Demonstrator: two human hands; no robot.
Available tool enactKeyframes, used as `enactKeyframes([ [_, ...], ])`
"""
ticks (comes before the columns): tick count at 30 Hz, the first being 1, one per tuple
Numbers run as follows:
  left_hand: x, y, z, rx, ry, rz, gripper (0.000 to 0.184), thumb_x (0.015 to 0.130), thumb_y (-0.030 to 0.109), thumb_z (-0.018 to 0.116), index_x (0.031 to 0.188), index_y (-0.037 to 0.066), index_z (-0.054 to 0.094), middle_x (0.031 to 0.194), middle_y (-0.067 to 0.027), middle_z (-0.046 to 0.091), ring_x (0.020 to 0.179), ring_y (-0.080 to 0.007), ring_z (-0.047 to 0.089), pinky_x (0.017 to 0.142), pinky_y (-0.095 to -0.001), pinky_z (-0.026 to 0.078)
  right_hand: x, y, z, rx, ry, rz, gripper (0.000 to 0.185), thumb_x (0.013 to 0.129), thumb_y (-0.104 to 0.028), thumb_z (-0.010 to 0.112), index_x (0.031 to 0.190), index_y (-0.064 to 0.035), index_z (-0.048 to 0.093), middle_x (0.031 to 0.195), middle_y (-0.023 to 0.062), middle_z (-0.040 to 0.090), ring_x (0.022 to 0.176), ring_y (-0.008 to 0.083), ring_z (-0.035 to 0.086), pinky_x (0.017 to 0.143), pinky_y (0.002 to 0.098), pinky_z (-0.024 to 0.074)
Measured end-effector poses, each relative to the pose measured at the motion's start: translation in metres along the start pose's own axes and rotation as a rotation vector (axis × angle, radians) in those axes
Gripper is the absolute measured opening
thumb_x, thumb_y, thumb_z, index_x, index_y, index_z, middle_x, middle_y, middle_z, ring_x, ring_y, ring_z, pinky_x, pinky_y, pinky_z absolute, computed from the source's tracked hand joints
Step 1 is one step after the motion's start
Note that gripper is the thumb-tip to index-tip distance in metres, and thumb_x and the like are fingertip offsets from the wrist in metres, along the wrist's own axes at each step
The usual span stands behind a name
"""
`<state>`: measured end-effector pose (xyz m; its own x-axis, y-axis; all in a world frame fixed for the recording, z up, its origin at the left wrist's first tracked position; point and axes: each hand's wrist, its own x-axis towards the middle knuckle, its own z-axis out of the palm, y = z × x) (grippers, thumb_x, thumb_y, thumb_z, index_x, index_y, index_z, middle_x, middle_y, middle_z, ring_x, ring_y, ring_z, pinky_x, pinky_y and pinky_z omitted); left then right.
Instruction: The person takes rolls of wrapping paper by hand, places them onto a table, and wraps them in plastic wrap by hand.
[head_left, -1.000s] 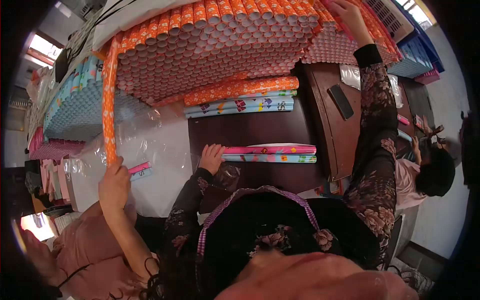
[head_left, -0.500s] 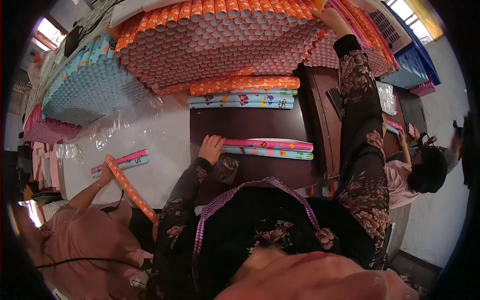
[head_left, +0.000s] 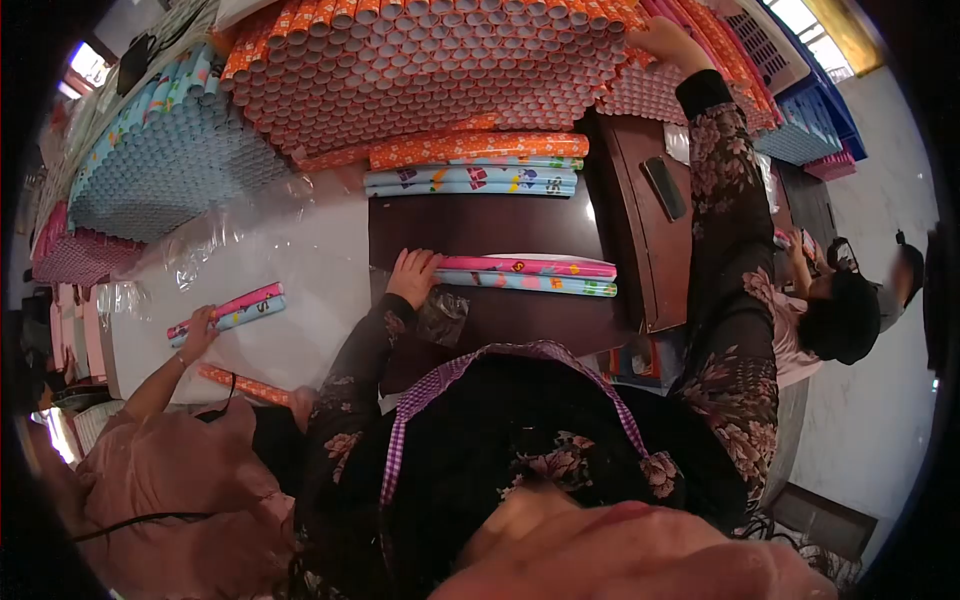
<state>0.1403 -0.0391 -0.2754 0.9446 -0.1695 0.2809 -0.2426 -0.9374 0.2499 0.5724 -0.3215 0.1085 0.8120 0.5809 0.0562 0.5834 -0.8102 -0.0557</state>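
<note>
On the dark tabletop point(head_left: 480, 225), a pink wrapping paper roll point(head_left: 545, 266) and a light blue wrapping paper roll point(head_left: 540, 283) lie side by side. My left hand point(head_left: 414, 277) is closed around their left ends. My right arm stretches far forward, and my right hand point(head_left: 668, 42) is at the right side of the big stack of orange rolls point(head_left: 430, 70). Its fingers are bent at the end of an orange roll; the grip itself is partly hidden. Beyond the pink and blue pair lie an orange patterned roll point(head_left: 480, 150) and several light blue rolls point(head_left: 470, 181).
A crumpled clear plastic wrapper point(head_left: 445, 318) lies by my left wrist. A phone point(head_left: 664, 188) rests on the brown surface at right. At left, a co-worker's hand point(head_left: 200, 335) holds pink and blue rolls. Blue rolls point(head_left: 180, 160) are stacked back left. Another person point(head_left: 840, 315) sits at right.
My view has shifted slightly. My right hand has come a little nearer relative to the orange stack. The co-worker at left has lowered an orange roll and now holds the pink and blue rolls.
</note>
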Motion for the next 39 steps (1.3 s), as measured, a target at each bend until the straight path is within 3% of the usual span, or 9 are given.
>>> enactKeyframes([
  [4,0.000,0.001,-0.002,0.001,-0.016,-0.007,0.050,0.079,0.023,0.063,0.125,0.011,0.049,0.123,-0.0090,0.050,0.120,-0.0273,0.043,0.106,-0.0477,0.028,0.024,0.012,0.038,-0.151,0.236,-0.100,0.035,0.082,-0.030,0.065,0.073,0.0031,0.058,0.056,0.0169,0.051,0.050,0.0286,0.057,0.044,0.0415,0.0441],
  [8,-0.001,-0.002,-0.002,-0.059,-0.084,-0.028,0.051,0.086,0.023,0.061,0.131,0.011,0.043,0.128,-0.0116,0.045,0.124,-0.0301,0.037,0.107,-0.0503,0.026,0.024,0.035,0.055,-0.181,0.369,-0.257,0.036,0.082,-0.032,0.064,0.077,0.0038,0.060,0.061,0.0191,0.056,0.050,0.0294,0.057,0.047,0.0428,0.0434],
  [11,-0.005,-0.005,0.010,-0.031,-0.089,-0.017,0.049,0.088,0.025,0.058,0.133,0.011,0.042,0.129,-0.0116,0.044,0.125,-0.0301,0.037,0.107,-0.0498,0.025,-0.045,0.025,0.028,-0.220,0.089,-0.169,0.016,0.085,-0.016,0.058,0.091,-0.0027,0.064,0.076,0.0171,0.060,0.072,0.0282,0.061,0.060,0.0378,0.0466],
  [13,-0.005,-0.008,0.014,-0.013,-0.081,-0.002,0.049,0.089,0.026,0.057,0.133,0.011,0.041,0.129,-0.0116,0.044,0.125,-0.0301,0.037,0.107,-0.0496,0.025,-0.087,0.022,0.021,0.055,0.051,-0.042,0.016,0.086,-0.019,0.058,0.090,-0.0042,0.063,0.077,0.0120,0.061,0.073,0.0223,0.061,0.060,0.0331,0.0455],
  [16,-0.007,-0.008,0.012,-0.029,-0.046,0.017,0.047,0.089,0.025,0.056,0.132,0.011,0.042,0.129,-0.0118,0.045,0.124,-0.0301,0.038,0.107,-0.0497,0.025,-0.179,0.002,0.023,0.930,-0.081,0.236,0.016,0.085,-0.019,0.056,0.083,-0.0043,0.060,0.075,0.0042,0.060,0.068,0.0122,0.059,0.055,0.0263,0.0437],
  [22,-0.005,-0.007,0.017,0.000,-0.003,0.026,0.048,0.083,0.024,0.061,0.128,0.011,0.046,0.125,-0.0095,0.048,0.122,-0.0281,0.040,0.106,-0.0489,0.027,-0.305,-0.025,0.053,1.414,-0.099,0.467,0.018,0.082,-0.012,0.058,0.098,-0.0042,0.055,0.078,0.0032,0.059,0.062,0.0119,0.058,0.053,0.0245,0.0470],
  [30,-0.006,-0.010,0.020,0.017,-0.019,0.008,0.049,0.084,0.025,0.061,0.129,0.013,0.046,0.125,-0.0080,0.048,0.122,-0.0269,0.041,0.106,-0.0479,0.027,-0.442,-0.060,0.132,1.603,-0.192,0.558,0.023,0.079,-0.013,0.061,0.097,-0.0036,0.051,0.066,0.0002,0.049,0.050,0.0091,0.048,0.046,0.0231,0.0404],
  [33,-0.007,-0.010,0.019,-0.010,-0.048,0.008,0.049,0.086,0.021,0.059,0.132,0.013,0.043,0.127,-0.0097,0.046,0.124,-0.0281,0.039,0.106,-0.0483,0.027,-0.507,-0.072,0.157,1.751,-0.420,0.626,0.028,0.080,-0.020,0.070,0.094,-0.0053,0.050,0.062,-0.0002,0.048,0.047,0.0093,0.047,0.044,0.0231,0.0393],
  [39,-0.001,-0.009,0.023,0.026,-0.122,-0.015,0.049,0.091,0.027,0.054,0.136,0.017,0.038,0.132,-0.0090,0.043,0.126,-0.0283,0.037,0.108,-0.0483,0.024,-0.570,-0.066,0.178,1.371,-0.803,0.756,0.035,0.073,-0.030,0.077,0.091,-0.0077,0.056,0.066,-0.0023,0.053,0.050,0.0072,0.048,0.046,0.0231,0.0395],
])
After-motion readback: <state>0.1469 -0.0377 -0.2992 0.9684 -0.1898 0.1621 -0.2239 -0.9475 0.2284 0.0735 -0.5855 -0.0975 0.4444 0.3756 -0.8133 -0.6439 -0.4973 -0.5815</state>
